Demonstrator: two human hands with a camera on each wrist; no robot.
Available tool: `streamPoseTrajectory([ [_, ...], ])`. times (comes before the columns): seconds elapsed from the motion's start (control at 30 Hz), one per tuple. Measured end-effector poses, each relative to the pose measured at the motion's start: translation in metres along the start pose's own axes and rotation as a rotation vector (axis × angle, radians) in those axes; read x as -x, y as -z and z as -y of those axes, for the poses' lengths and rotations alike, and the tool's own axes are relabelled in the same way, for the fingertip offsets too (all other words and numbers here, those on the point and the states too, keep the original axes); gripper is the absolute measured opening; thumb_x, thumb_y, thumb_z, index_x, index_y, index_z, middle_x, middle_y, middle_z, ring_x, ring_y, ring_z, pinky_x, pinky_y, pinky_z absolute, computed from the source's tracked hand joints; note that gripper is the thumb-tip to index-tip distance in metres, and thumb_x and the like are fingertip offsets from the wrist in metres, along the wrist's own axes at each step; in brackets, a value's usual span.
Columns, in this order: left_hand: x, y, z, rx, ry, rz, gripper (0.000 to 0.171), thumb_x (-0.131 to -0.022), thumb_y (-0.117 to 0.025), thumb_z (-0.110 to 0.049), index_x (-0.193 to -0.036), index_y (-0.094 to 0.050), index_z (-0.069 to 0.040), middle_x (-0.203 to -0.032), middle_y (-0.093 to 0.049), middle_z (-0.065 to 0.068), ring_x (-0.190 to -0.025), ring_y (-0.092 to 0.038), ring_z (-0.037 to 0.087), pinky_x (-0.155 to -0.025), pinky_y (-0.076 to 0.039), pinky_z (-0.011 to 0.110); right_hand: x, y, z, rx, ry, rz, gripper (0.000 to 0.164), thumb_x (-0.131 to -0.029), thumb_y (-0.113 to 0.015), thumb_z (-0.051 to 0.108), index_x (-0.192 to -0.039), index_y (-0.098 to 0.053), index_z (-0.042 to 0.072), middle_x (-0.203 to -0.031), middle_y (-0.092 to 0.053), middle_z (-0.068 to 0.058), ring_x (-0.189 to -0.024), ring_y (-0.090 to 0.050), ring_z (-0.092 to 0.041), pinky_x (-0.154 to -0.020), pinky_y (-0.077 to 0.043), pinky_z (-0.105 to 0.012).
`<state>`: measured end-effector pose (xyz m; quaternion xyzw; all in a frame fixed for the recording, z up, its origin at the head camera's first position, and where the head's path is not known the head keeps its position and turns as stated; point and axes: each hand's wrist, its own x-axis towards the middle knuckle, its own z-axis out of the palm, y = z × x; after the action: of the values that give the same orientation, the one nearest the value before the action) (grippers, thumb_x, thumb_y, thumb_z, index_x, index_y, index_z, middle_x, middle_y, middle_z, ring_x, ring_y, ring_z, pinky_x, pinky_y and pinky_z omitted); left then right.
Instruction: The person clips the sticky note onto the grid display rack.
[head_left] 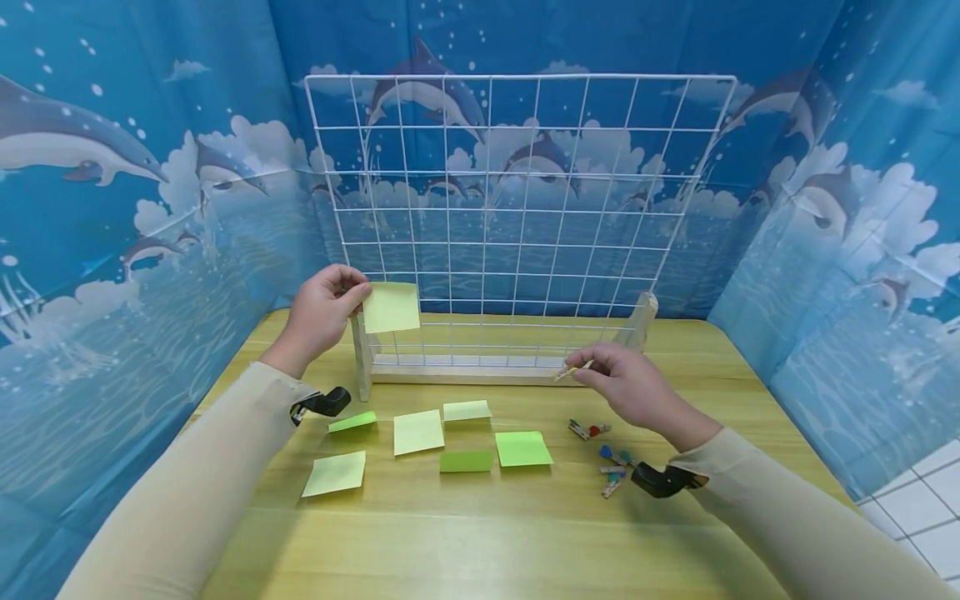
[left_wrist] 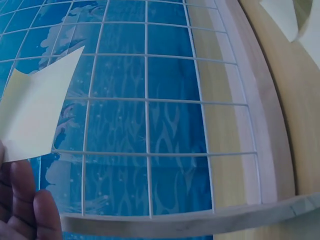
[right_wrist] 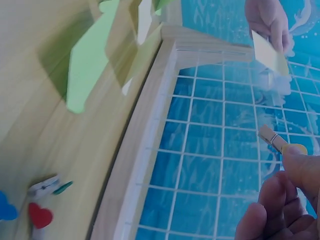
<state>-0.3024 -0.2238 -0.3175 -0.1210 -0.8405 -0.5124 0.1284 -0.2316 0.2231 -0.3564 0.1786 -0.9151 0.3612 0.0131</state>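
Note:
My left hand (head_left: pixel 325 310) pinches a pale yellow sticky note (head_left: pixel 393 307) by its left edge, at the lower left of a white wire grid (head_left: pixel 517 208). In the left wrist view the note (left_wrist: pixel 37 112) curls at one corner, in front of the wires. Between thumb and fingers of my right hand (head_left: pixel 626 385) is a small wooden clothespin (head_left: pixel 566 372), near the grid's lower right. The right wrist view shows this clothespin (right_wrist: pixel 271 137) with a yellow piece at the pinched end, its wooden tip pointing away from the hand.
Several yellow and green sticky notes (head_left: pixel 418 432) lie on the wooden table (head_left: pixel 480 542). Several clothespins with coloured hearts (head_left: pixel 606 451) lie to the right, below my right hand. Wooden feet (head_left: pixel 640 321) and a wooden bar (head_left: pixel 472 372) support the grid. Dolphin-print curtains (head_left: pixel 150 275) surround the table.

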Motion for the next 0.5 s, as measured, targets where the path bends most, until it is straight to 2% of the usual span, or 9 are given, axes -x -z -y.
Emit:
streamPoseTrajectory([
  [0.13, -0.009, -0.006, -0.005, 0.0, -0.022, -0.009, 0.027, -0.109, -0.06, -0.029, -0.126, -0.064, -0.008, -0.103, -0.066, 0.005, -0.087, -0.06, 0.026, -0.082, -0.055, 0.044, -0.005, -0.001, 0.007, -0.01, 0.021, -0.014, 0.018, -0.107, -0.063, 0.018, -0.12, -0.073, 0.012, -0.087, -0.063, -0.004, -0.064, -0.047, -0.016, -0.058, -0.042, -0.03],
  [0.3, -0.018, -0.011, -0.014, 0.006, -0.025, -0.023, 0.028, -0.109, -0.06, -0.027, -0.134, -0.062, -0.012, -0.107, -0.066, 0.003, -0.089, -0.063, 0.026, -0.084, -0.056, 0.039, -0.01, -0.002, 0.015, -0.029, 0.032, -0.014, 0.016, -0.107, -0.064, 0.018, -0.119, -0.073, 0.012, -0.076, -0.059, -0.003, -0.062, -0.045, -0.016, -0.058, -0.042, -0.03],
  [0.5, -0.026, -0.014, -0.018, 0.03, -0.027, -0.024, 0.032, -0.109, -0.06, -0.029, -0.138, -0.059, -0.014, -0.11, -0.066, 0.003, -0.092, -0.063, 0.03, -0.083, -0.055, 0.036, -0.014, -0.002, 0.026, -0.035, 0.064, -0.019, 0.017, -0.106, -0.065, 0.017, -0.119, -0.074, 0.01, -0.075, -0.06, -0.001, -0.063, -0.048, -0.014, -0.058, -0.043, -0.029],
])
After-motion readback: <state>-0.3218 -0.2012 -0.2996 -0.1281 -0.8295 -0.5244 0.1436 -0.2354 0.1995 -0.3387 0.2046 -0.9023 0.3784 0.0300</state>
